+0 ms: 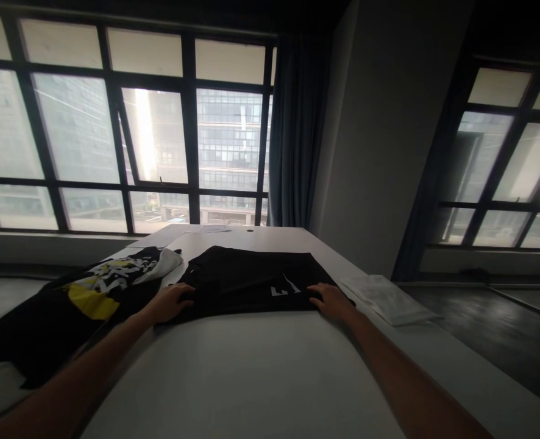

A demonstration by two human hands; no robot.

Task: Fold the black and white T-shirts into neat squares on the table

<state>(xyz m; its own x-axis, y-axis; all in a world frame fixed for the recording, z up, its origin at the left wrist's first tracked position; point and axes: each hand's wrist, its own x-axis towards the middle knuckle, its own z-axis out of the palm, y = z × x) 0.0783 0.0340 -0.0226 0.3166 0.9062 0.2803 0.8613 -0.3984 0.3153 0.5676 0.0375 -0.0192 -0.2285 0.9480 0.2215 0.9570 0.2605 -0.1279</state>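
Note:
A black garment with small white marks near its right front part lies spread on the white table. My left hand rests on its left end, fingers slightly apart and bent over the cloth. On the right end, beside the white marks, my right hand touches the fabric with its fingers spread. Neither hand lifts the cloth, which lies flat between them.
To the left lies a black garment with a yellow and white print. A folded white cloth sits at the table's right edge. Papers lie at the far edge, before the windows and a dark curtain.

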